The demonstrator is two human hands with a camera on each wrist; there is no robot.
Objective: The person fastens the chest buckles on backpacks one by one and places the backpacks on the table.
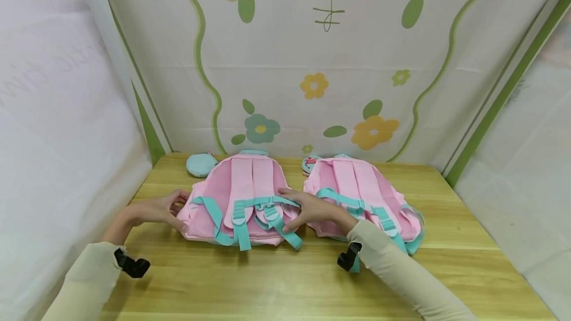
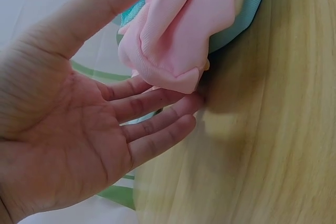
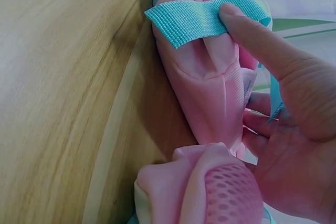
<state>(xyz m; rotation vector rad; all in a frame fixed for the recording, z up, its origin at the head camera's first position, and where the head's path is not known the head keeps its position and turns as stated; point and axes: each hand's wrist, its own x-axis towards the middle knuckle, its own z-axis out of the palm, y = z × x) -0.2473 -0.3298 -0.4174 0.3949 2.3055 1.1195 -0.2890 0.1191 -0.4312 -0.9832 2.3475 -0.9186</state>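
A pink backpack [image 1: 214, 182] with teal straps lies on the table, its shoulder straps facing up. At its left side is my left hand [image 1: 162, 208], palm showing in the left wrist view, fingers nearly straight against the pink side pocket [image 2: 178, 40]. My right hand [image 1: 312, 210] holds the opposite side of the same backpack. In the right wrist view its thumb presses a teal strap [image 3: 194, 19] while the other fingers reach round behind the pink fabric, partly hidden. A second pink backpack [image 1: 374, 182] lies to the right, partly behind my right forearm.
A round light-blue pouch [image 1: 201, 165] lies at the left backpack's upper left. Another small round pouch [image 1: 311, 163] with a printed picture is beside the second backpack. The wooden table [image 1: 250, 286] meets a flower-printed cloth [image 1: 285, 88] at the back; pale cloth walls stand on both sides.
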